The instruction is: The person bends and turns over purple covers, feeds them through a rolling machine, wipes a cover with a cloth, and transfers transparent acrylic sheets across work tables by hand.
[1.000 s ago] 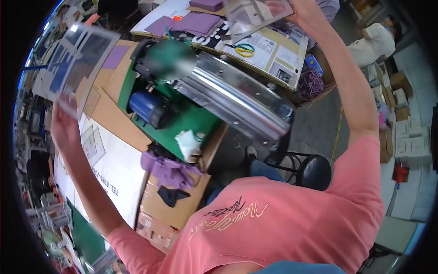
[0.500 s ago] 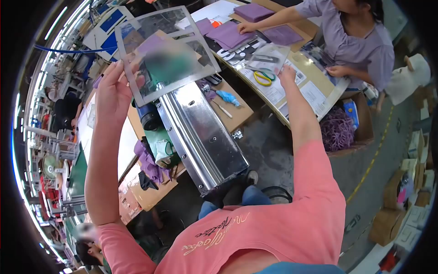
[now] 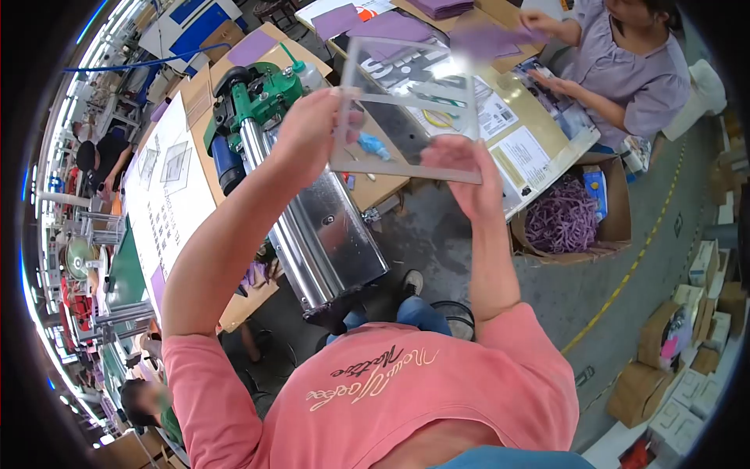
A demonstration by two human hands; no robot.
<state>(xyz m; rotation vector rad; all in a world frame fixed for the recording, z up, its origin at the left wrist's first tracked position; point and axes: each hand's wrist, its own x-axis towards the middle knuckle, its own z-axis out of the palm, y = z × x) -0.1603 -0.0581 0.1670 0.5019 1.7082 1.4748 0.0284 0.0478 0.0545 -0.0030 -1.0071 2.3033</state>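
My left hand [image 3: 312, 129] grips the left side of a clear rectangular frame [image 3: 398, 167], held tilted above the bench and the table. At its lower right corner is my right hand [image 3: 473, 176], with fingers showing through the clear sheet. Below and to the left lies a long shiny metal roller unit [image 3: 328, 227] joined to a green machine [image 3: 254, 98]. Yellow and green scissors [image 3: 439, 119] are partly covered by the frame, on the table behind it.
A person [image 3: 633, 62] at the table's far side handles a purple sheet [image 3: 500, 39]. Purple sheets [image 3: 391, 35] lie on the table [image 3: 574, 152]. A carton [image 3: 621, 227] of purple strips stands at right. White board [image 3: 168, 191] lies left; blue crumpled item [image 3: 373, 145] lies beside the roller.
My right hand has left the small clear piece over the table and come to the large frame. My left hand has moved right with that frame. The other person has lifted a purple sheet.
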